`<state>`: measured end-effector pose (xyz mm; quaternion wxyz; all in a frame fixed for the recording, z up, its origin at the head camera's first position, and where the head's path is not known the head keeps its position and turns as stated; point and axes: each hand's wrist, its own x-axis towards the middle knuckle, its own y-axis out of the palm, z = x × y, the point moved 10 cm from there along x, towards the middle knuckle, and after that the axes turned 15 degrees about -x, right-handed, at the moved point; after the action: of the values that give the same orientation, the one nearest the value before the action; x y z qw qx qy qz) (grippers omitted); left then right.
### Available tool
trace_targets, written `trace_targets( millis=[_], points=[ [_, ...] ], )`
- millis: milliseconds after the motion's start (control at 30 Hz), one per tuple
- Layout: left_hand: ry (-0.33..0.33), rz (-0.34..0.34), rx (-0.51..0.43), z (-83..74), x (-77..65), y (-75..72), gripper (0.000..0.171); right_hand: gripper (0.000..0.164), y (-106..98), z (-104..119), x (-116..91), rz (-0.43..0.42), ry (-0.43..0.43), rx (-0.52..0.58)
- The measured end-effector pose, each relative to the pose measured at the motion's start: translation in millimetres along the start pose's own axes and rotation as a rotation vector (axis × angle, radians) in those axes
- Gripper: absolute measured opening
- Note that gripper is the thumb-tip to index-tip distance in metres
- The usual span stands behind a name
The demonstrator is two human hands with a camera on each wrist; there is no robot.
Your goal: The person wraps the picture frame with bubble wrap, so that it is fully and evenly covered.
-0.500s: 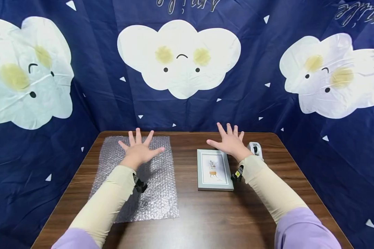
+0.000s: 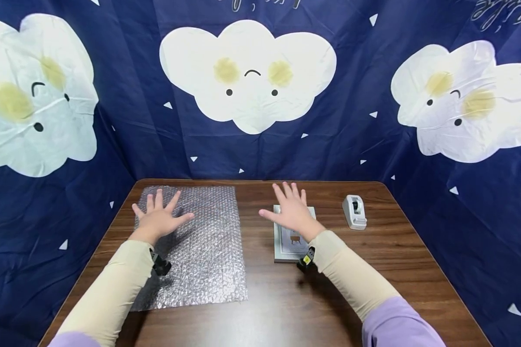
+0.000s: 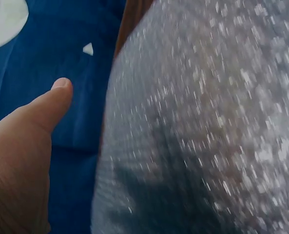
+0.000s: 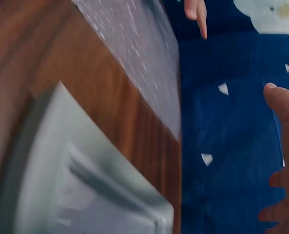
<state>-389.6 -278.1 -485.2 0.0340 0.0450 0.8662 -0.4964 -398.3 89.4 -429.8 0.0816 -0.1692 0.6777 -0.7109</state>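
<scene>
My left hand point(image 2: 158, 221) is held over the left part of a sheet of bubble wrap point(image 2: 212, 250), its fingers spread and nothing in them. In the left wrist view the thumb point(image 3: 47, 107) stands apart from the bubble wrap point(image 3: 222, 97), and a dark shadow falls on the sheet. Above a light grey-green picture frame point(image 2: 282, 248) hovers my right hand point(image 2: 293, 213), also with spread fingers and holding nothing. It covers the upper part of the frame's picture. A corner of the picture frame point(image 4: 105, 141) shows close up in the right wrist view.
A white tape dispenser point(image 2: 354, 212) stands on the brown wooden table point(image 2: 269, 313), right of the picture frame. Behind and at both sides of the table hangs a dark blue cloth point(image 2: 252, 159) printed with white clouds.
Both hands have moved to the left. My right hand has come from beside the tape dispenser to over the picture frame, leaving the dispenser in full view. The objects stay where they were.
</scene>
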Motion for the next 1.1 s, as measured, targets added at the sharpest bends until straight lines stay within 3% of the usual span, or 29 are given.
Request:
trace_targets(
  millis=[167, 333, 633, 800, 1100],
  points=[
    [-0.013, 0.02, -0.035, 28.7, -3.3, 3.5, 0.104, 0.103, 12, 38, -10, -0.011, -0.065, -0.002],
    [-0.037, 0.032, -0.084, 50.4, -7.1, 7.3, 0.105, 0.101, 39, 78, -23, 0.032, -0.134, -0.015],
    [-0.067, 0.062, -0.127, 68.2, -7.2, 23.8, 0.107, 0.107, 83, 149, -67, 0.084, -0.372, -0.122],
    [-0.064, 0.052, -0.134, 70.9, -8.6, 27.8, 0.106, 0.11, 93, 160, -79, 0.094, -0.396, -0.153],
    [-0.084, 0.071, -0.114, 77.7, -10.7, 27.4, 0.108, 0.111, 96, 156, -80, 0.125, -0.376, -0.169]
  ],
)
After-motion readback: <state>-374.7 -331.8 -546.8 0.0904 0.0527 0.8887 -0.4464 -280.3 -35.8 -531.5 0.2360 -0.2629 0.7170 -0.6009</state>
